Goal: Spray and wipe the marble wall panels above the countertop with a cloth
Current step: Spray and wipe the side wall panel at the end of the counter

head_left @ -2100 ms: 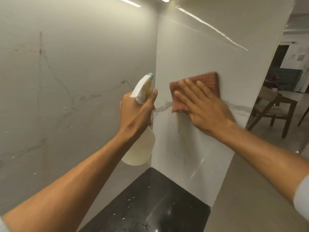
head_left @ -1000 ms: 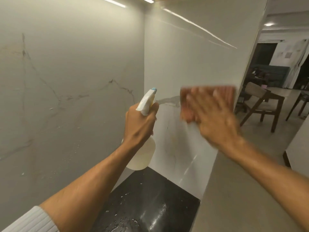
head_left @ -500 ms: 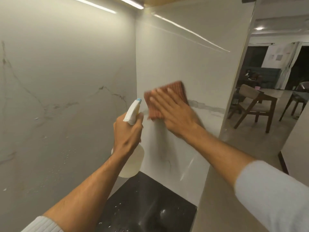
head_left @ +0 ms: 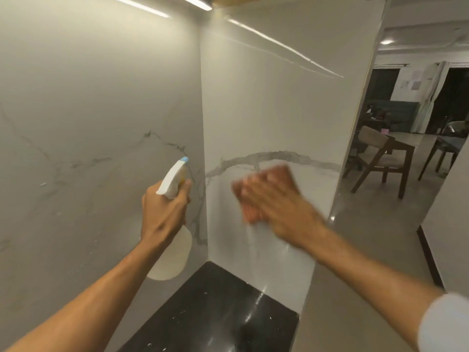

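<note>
My right hand (head_left: pixel 284 209) presses a reddish-brown cloth (head_left: pixel 247 209) flat against the right marble wall panel (head_left: pixel 266 110), just below its grey vein; hand and cloth are motion-blurred. My left hand (head_left: pixel 165 212) grips a white spray bottle (head_left: pixel 175 250) with a blue-tipped nozzle, held upright near the corner in front of the left marble panel (head_left: pixel 88 97). The black countertop (head_left: pixel 215 313) lies below both hands, speckled with droplets.
The right panel ends at an edge (head_left: pixel 355 138) opening onto a room with wooden chairs (head_left: pixel 380 158) and a table. A light strip (head_left: pixel 195 2) runs under the cabinet overhead. A beige surface (head_left: pixel 342 313) borders the countertop on the right.
My right hand has slid the cloth down and to the right, below the grey vein. The left hand and the bottle keep their place near the corner.
</note>
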